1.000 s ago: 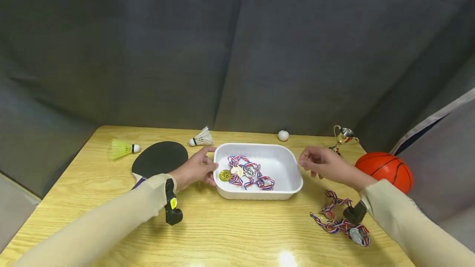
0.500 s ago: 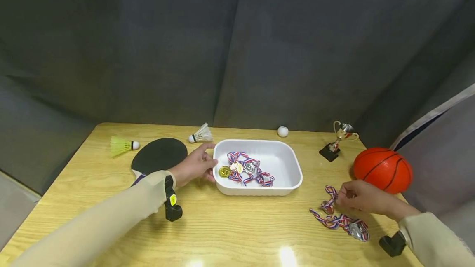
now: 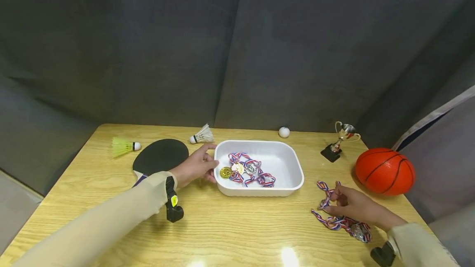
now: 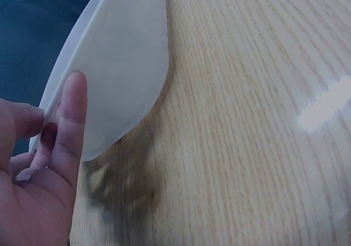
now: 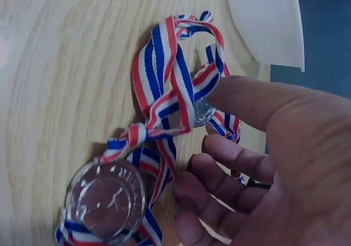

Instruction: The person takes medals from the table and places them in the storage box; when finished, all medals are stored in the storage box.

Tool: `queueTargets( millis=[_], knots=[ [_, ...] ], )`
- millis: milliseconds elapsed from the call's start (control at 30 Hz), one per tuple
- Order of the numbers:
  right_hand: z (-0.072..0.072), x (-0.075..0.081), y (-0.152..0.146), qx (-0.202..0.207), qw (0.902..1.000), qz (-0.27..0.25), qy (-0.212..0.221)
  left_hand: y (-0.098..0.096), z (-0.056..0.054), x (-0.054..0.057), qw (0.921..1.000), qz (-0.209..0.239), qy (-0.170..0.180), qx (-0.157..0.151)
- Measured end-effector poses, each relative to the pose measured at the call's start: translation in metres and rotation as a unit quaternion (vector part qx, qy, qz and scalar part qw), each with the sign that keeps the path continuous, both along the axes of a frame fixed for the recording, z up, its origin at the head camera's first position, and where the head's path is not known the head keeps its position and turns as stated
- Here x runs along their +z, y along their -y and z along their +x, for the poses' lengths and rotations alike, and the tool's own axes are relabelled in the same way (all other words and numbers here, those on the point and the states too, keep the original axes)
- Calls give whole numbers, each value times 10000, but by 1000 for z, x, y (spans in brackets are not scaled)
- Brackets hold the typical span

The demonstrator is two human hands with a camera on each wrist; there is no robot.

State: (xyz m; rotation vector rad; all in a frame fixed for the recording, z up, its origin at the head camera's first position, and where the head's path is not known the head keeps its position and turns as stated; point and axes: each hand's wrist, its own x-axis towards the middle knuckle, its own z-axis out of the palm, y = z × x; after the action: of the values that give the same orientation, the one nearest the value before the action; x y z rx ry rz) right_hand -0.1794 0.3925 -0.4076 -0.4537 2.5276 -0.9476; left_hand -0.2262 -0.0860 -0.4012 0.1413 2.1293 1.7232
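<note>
In the head view my left hand (image 3: 198, 166) grips the left rim of a white plastic tray (image 3: 285, 172); the left wrist view has the thumb and fingers on either side of the rim. Gold and silver medals (image 3: 238, 169) with striped ribbons lie in the tray. On the right, my right hand (image 3: 358, 205) hovers low at a medal (image 5: 204, 113) with a red, white and blue ribbon. Thumb and fingers stand apart around it, not closed. A second, silver medal (image 5: 107, 199) with its ribbon lies nearer the front, partly under the hand in the head view.
At the back right stand a small gold trophy (image 3: 339, 141) and a red basketball (image 3: 386, 171). A white ball (image 3: 284, 132) and a white shuttlecock (image 3: 202, 134) lie behind the tray. To the left are a black table tennis bat (image 3: 161, 158) and a yellow shuttlecock (image 3: 125, 146).
My right hand has moved from beside the tray's right end to the medals at the front right, then slightly left and down. The left hand stays on the tray.
</note>
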Motion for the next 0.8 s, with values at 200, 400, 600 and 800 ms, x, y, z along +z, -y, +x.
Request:
queueTargets(
  millis=[200, 400, 600, 800],
  knots=[
    [-4, -1, 9, -322, 9991, 285, 67, 0, 0, 0, 10000, 8, 6, 28],
    [-5, 1, 18, -583, 9961, 667, 25, -1, 0, -1, 10000, -18, 2, 37],
    [-6, 2, 27, -792, 9920, 979, 35, -2, 0, -1, 10000, -8, 5, 27],
    [-8, 2, 34, -833, 9888, 1235, -69, -2, 0, -1, 10000, 18, 23, 50]
  ],
)
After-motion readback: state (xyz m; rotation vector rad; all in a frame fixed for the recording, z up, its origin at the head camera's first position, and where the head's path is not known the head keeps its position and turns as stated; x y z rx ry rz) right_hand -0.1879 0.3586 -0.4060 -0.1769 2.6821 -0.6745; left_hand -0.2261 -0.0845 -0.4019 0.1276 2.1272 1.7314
